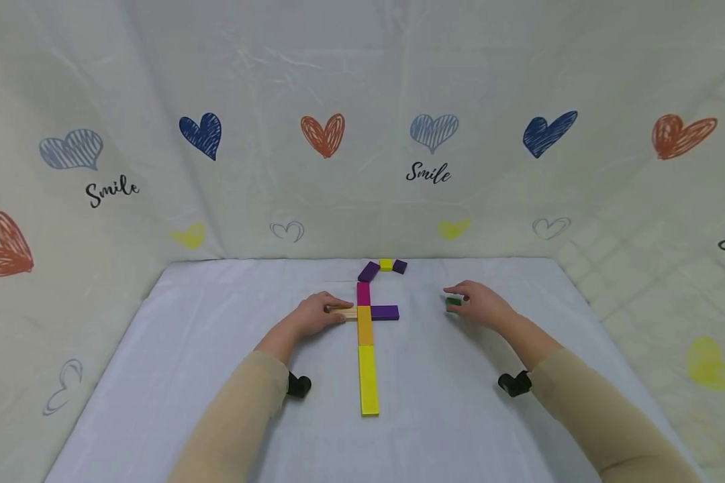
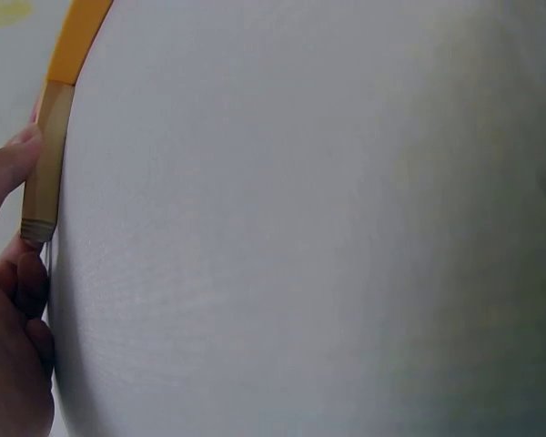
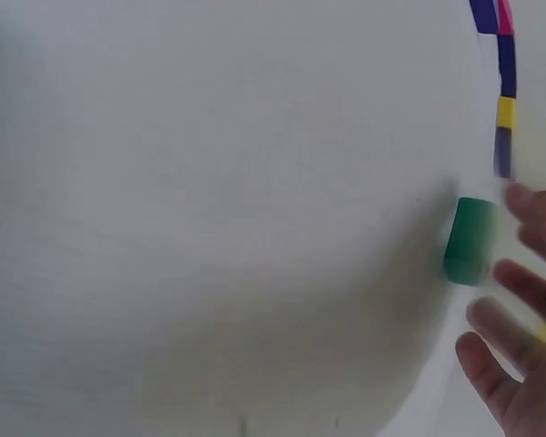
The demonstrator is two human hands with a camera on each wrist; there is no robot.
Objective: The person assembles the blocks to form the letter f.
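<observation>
In the head view my left hand [image 1: 315, 313] pinches a plain wooden block [image 1: 346, 313], whose inner end meets the orange block [image 1: 365, 327]. The left wrist view shows the thumb on one side of this wooden block [image 2: 47, 164] and fingers at its outer end. Over on the right, my right hand [image 1: 482, 305] is around a green block [image 1: 454, 302], with thumb and forefinger apart. In the right wrist view its fingers spread beside the green block [image 3: 470, 241], and no firm grip shows; hand and block are partly blurred.
Below the orange block lies a long yellow block [image 1: 368, 381]; above it, a pink block [image 1: 363, 294]. A purple block [image 1: 384, 312] extends to the right. At the top curve a slanted purple block [image 1: 369, 272], a small yellow block [image 1: 386, 265] and a small purple block [image 1: 400, 267]. A decorated sheet [image 1: 368, 201] stands behind.
</observation>
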